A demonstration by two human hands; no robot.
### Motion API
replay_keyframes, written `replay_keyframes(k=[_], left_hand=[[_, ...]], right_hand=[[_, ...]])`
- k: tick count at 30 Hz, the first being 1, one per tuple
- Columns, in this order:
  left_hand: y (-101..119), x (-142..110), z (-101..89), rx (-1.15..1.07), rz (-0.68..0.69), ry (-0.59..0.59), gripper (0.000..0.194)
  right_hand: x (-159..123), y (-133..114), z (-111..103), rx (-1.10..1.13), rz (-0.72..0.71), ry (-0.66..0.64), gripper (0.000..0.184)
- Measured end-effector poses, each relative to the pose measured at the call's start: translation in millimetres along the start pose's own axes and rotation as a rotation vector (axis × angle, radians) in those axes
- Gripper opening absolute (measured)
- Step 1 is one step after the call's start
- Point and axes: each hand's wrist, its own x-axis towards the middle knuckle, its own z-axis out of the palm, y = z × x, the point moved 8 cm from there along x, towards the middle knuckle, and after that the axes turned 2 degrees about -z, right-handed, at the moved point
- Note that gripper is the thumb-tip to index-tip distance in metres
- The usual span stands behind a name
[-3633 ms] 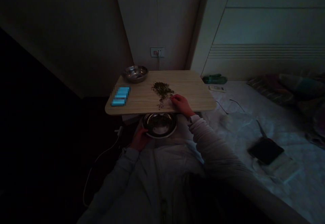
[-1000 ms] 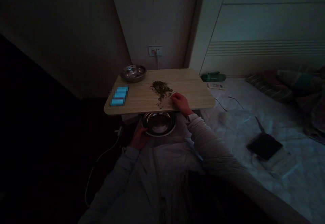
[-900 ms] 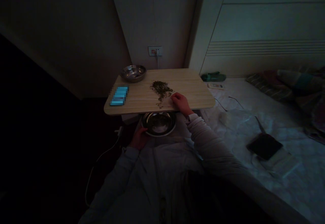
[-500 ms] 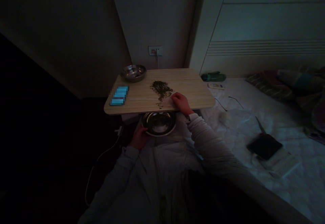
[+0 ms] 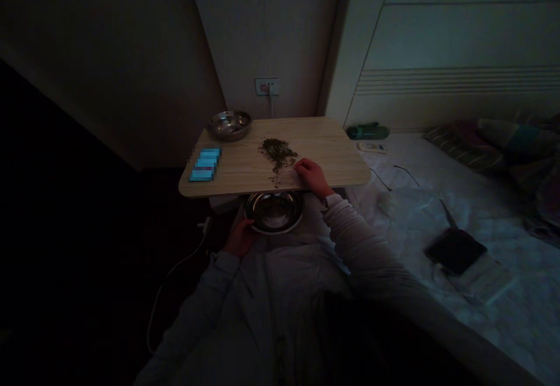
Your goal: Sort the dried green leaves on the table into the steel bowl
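My left hand (image 5: 240,239) is closed on the rim of a metal bowl (image 5: 275,227), held in my lap just under the front edge of the wooden table (image 5: 332,147). Small dark bits lie inside this bowl. Near the table's front edge rests my right hand (image 5: 310,175), its fingers pressed together. A faint pale patch shows beside the fingertips; whether it is something held, I cannot tell. Just left of and beyond that hand spreads a loose pile of small dark green-brown bits (image 5: 277,151), a few of them trailing toward the front edge.
On the table's left side are a second metal bowl (image 5: 230,126) and a lit phone (image 5: 205,164). A bed (image 5: 394,246) on the right bears a green bottle (image 5: 367,132), a remote (image 5: 371,148), glasses (image 5: 406,175) and a dark flat object (image 5: 455,251). A white cable (image 5: 160,290) hangs at the left.
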Motion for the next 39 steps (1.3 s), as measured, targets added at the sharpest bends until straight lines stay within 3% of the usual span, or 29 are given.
replay_keyframes(k=[39], left_hand=[[1.9,-1.2,-1.1,0.018,-0.006,0.022,0.068]], right_hand=[[-0.9,-3.1,2.4,0.013,-0.016,-0.014,0.016]])
